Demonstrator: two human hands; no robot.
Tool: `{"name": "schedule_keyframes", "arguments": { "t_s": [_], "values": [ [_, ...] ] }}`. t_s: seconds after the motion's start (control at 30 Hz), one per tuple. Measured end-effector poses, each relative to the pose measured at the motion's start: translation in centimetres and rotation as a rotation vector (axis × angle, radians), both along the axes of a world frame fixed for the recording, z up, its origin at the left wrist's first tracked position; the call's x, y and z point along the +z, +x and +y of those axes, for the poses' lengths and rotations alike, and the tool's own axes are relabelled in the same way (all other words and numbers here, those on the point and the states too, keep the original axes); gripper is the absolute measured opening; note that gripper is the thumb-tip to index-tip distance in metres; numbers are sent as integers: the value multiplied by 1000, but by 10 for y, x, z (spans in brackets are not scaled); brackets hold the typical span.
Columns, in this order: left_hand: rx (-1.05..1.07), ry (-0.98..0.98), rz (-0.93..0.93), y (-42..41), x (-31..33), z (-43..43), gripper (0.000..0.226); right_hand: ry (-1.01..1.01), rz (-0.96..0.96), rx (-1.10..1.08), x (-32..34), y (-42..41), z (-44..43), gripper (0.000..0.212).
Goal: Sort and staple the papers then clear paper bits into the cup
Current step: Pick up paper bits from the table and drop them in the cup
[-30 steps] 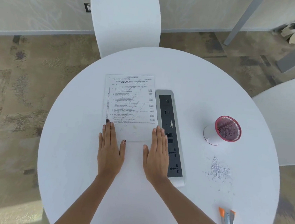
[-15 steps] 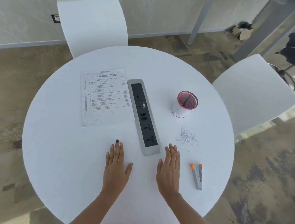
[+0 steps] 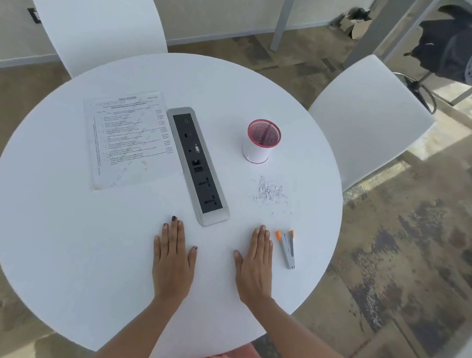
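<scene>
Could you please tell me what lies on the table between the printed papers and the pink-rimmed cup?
In the head view, a grey socket strip lies between the papers and the cup.

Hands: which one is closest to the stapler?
The right hand; the stapler lies just beside it, while the left hand rests farther away.

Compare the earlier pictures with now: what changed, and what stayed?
The left hand and right hand slid back off the papers toward the person and lie flat on the table. The papers, cup, paper bits and stapler stayed put.
</scene>
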State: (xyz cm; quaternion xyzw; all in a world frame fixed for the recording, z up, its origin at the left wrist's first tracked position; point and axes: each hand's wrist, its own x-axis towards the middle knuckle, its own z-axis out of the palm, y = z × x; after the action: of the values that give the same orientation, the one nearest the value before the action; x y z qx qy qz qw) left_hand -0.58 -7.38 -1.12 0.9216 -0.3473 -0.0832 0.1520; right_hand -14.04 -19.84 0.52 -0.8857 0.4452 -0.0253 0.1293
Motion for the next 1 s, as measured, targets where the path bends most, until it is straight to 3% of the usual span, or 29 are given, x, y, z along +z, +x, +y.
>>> {"name": "schedule_keyframes", "arguments": {
  "t_s": [0.23, 0.47, 0.6, 0.73, 1.0],
  "values": [
    [0, 9, -24, 0, -4, 1, 65, 3, 69, 9, -1, 22, -25, 82],
    [6, 30, -25, 0, -3, -1, 66, 20, 78, -127, 2, 48, -62, 87],
    [16, 31, -13, -1, -4, 0, 66, -22, 68, -132, 6, 52, -56, 80],
    [19, 27, -16, 0, -5, 0, 65, 60, 38, -188, 4, 54, -43, 92],
    [-13, 47, -10, 4, -5, 5, 66, 126, -38, -163, 7, 74, -83, 73]
  ]
}}
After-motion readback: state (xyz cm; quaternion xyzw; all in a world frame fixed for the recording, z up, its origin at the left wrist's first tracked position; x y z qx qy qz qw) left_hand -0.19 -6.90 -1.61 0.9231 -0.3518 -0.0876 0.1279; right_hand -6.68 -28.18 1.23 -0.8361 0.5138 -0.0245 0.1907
